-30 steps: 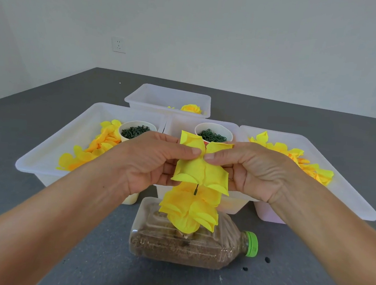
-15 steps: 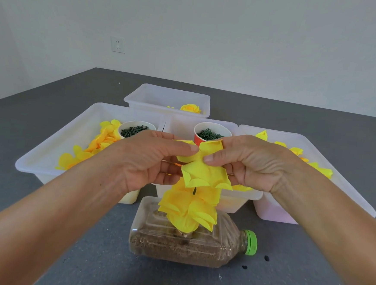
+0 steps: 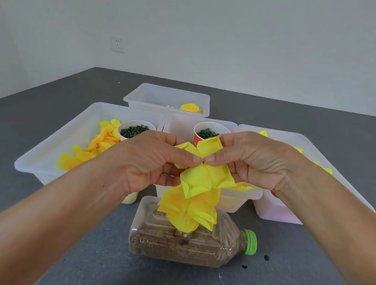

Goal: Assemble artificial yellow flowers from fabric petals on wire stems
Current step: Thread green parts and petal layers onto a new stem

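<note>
A yellow fabric petal piece (image 3: pixel 204 177) with four lobes is pinched at its middle between my left hand (image 3: pixel 154 160) and my right hand (image 3: pixel 248 160), thumbs almost touching. Under it several yellow petal layers (image 3: pixel 188 210) are stacked above a plastic bottle (image 3: pixel 186 243) lying on its side and filled with brown grit. The wire stem is hidden by the petals. Loose yellow and orange petals (image 3: pixel 92 150) fill the left bin.
Several translucent white bins stand behind: left (image 3: pixel 53 149), middle (image 3: pixel 241 198), right (image 3: pixel 348 177), and a far one (image 3: pixel 166 95) with a finished yellow flower (image 3: pixel 189 107). Two paper cups (image 3: pixel 136 129) (image 3: pixel 208 132) hold dark green parts. The floor is grey.
The petal piece has dropped lower and tilted toward me over the stack. My thumbs have come together at its centre, and its upper lobes have folded.
</note>
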